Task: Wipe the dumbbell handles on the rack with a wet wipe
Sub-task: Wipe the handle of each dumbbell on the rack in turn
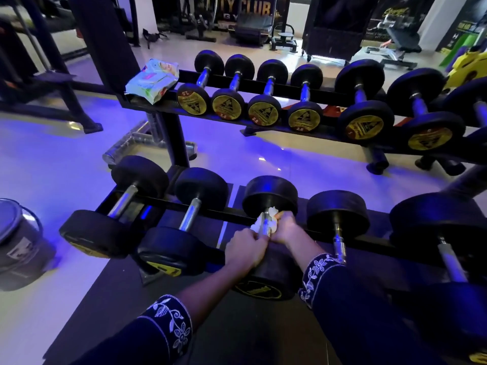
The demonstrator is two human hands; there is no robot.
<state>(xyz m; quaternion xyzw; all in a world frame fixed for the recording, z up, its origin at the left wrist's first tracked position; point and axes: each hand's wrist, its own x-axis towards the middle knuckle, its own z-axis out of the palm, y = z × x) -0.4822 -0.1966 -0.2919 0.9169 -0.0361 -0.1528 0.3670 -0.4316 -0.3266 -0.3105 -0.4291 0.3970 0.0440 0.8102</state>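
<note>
A bucket [18,241] sits on the floor at 9 o'clock; a pack [152,80] lies at 11 o'clock on the left end of the top rack [284,89], just beside a row of small weights; the low rack [232,214] holds bigger ones; its third dumbbell [270,196] from the left is at 6 o'clock, a bit below the middle; the left hand [245,250] has its grip curled round the near end of the handle [266,223]; the white wipe [255,226] is bunched on the handle, at 12 o'clock from that hand; the right hand [286,227] has its grip clamped on the wipe and handle from the right side; both sleeves [171,325] are dark with white flowers.
</note>
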